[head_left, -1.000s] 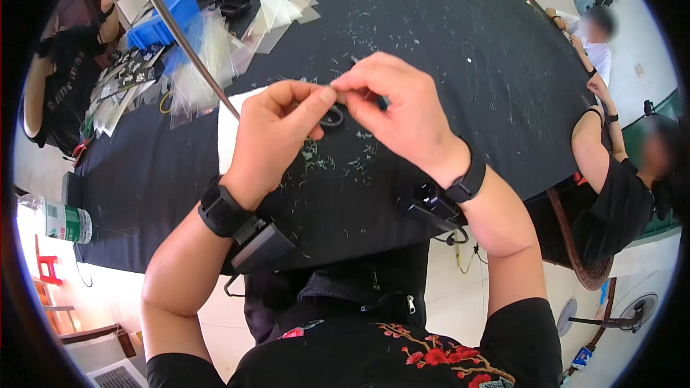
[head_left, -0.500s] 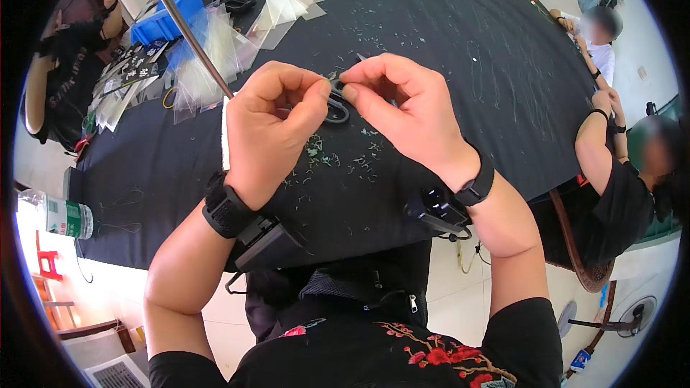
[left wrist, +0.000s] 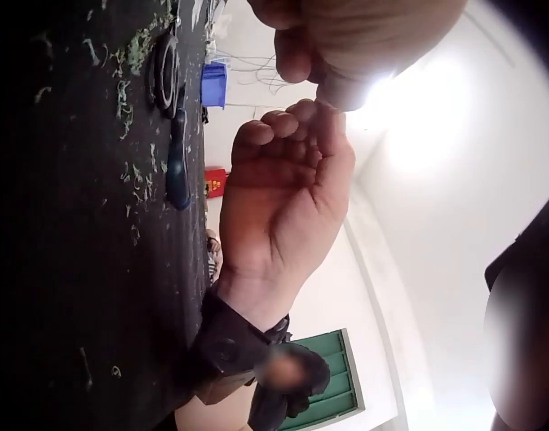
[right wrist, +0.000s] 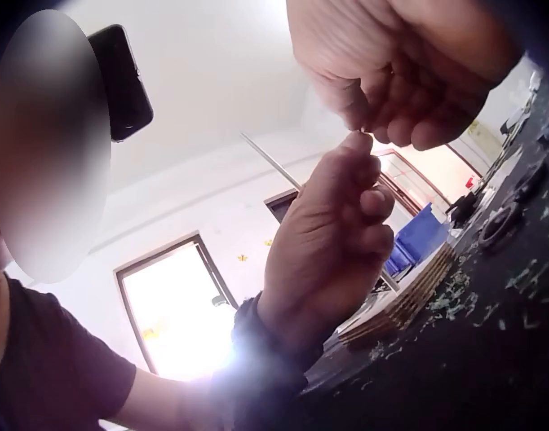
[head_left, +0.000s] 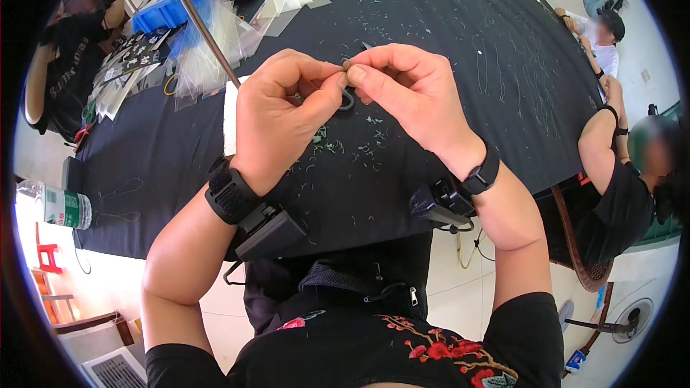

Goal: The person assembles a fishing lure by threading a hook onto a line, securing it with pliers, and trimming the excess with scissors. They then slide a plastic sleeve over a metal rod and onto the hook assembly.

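Above the black table both hands meet at the fingertips. The left hand (head_left: 284, 111) pinches a tiny brownish thing (head_left: 346, 68) between thumb and index finger, and the right hand (head_left: 417, 97) pinches it from the other side. It is mostly covered by the fingertips and too small to tell its kind. Below the hands lie scissors with black loop handles (head_left: 348, 100), partly hidden. In the left wrist view a blue-handled tool (left wrist: 177, 166) lies near them. Curly green shavings (head_left: 327, 145) are scattered on the cloth under the hands.
A metal rod (head_left: 198, 21) slants up at the left beside a layered block (right wrist: 405, 301). Transparent sheets (head_left: 208, 54) and a blue bin (head_left: 172, 3) stand farther left. A plastic bottle (head_left: 65, 207) is at the left edge. Other people sit around the table.
Half a second ago the fingertips were slightly apart; now they meet again. Both hands have shifted a little to the right. The scissors stay on the table.
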`<state>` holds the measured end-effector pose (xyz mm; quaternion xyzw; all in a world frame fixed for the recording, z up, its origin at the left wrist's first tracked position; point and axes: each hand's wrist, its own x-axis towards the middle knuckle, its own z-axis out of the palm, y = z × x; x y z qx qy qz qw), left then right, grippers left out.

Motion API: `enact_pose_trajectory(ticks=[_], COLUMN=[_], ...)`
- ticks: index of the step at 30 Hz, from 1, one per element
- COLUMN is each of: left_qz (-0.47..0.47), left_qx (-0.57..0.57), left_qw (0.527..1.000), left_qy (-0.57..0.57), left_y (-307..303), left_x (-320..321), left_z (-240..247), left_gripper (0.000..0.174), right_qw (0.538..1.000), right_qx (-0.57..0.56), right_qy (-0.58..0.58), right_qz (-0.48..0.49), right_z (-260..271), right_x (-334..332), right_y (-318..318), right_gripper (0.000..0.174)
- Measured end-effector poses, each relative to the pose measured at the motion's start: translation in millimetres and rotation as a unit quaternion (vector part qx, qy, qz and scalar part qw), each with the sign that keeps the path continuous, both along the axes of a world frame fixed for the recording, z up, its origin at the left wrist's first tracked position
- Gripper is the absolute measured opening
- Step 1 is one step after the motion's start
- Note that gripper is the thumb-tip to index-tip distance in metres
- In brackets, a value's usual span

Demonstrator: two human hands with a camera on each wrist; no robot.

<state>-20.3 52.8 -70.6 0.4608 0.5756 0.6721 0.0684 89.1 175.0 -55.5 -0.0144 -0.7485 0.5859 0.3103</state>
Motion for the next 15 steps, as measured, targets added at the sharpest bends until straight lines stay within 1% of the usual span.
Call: enact_pose_trajectory(ticks=[1, 3, 6, 9, 10, 12, 15], left_qz=[0.000, 0.019, 0.018, -0.011, -0.011, 0.026, 0.000], left_qx=[0.000, -0.002, -0.018, -0.021, -0.021, 0.004, 0.023], left_qw=[1.000, 0.998, 0.995, 0.998, 0.998, 0.999, 0.998], left_qy=[-0.001, 0.067, 0.098, 0.060, 0.060, 0.044, 0.060], left_y=[0.0, -0.6, -2.2, -1.8, -1.2, -0.1, -1.6], left_x=[-0.1, -0.3, 4.0, 3.6, 3.3, 2.5, -0.4], left_z=[0.0, 0.7, 4.6, 2.6, 2.9, 4.4, 7.1], left_gripper=[0.004, 0.005, 0.008, 0.008, 0.008, 0.010, 0.011], right_qw=[1.000, 1.000, 0.999, 0.998, 0.998, 0.998, 0.997], right_qx=[0.004, 0.008, 0.032, 0.050, 0.055, 0.060, 0.078], right_qy=[-0.002, -0.004, -0.003, -0.018, -0.020, -0.022, -0.023], right_qz=[-0.003, -0.007, -0.010, -0.019, -0.021, -0.022, -0.014], right_z=[0.3, 0.0, -0.3, 1.5, 2.3, 3.4, 3.0], right_x=[0.1, 0.2, 0.2, 2.2, 2.5, 2.6, 2.3], right_y=[-0.9, -1.1, 2.0, 2.6, 2.7, 2.2, 1.3], right_gripper=[0.012, 0.012, 0.011, 0.011, 0.010, 0.010, 0.011])
